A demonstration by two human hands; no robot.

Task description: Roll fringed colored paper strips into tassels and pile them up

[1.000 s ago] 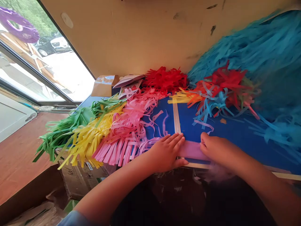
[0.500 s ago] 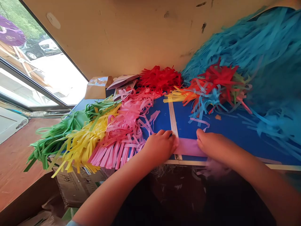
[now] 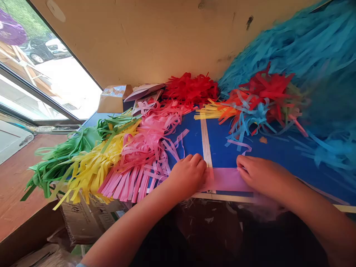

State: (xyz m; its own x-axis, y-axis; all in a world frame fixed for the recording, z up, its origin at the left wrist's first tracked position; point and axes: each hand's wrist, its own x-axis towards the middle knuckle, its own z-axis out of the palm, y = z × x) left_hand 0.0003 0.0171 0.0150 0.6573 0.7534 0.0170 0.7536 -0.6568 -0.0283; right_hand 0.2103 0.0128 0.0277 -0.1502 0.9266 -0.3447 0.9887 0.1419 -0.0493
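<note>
A strip of purple tissue paper [image 3: 226, 179] lies across the blue tabletop near its front edge. My left hand [image 3: 189, 174] is closed on the strip's left end, its fingers curled down against the table. At the right end my right hand [image 3: 257, 172] pinches the paper between thumb and curled fingers. Beyond the right hand, blurred purple fringe [image 3: 268, 205] hangs over the table edge. A thin purple curl [image 3: 243, 144] lies just above the right hand. Left of my left hand sits a pile of pink fringed tissue [image 3: 136, 174].
Green [image 3: 75, 148], yellow [image 3: 94, 170] and red fringe bundles [image 3: 191, 89] line the left and back. A multicoloured tassel bunch [image 3: 267, 96] and a big blue fringe heap [image 3: 300, 55] fill the right. Cardboard boxes [image 3: 83, 218] stand below; a window [image 3: 69, 81] is at left.
My right hand has moved slightly right, and a bit more of the purple strip shows between the hands. The view has shifted a little. Both hands keep their hold.
</note>
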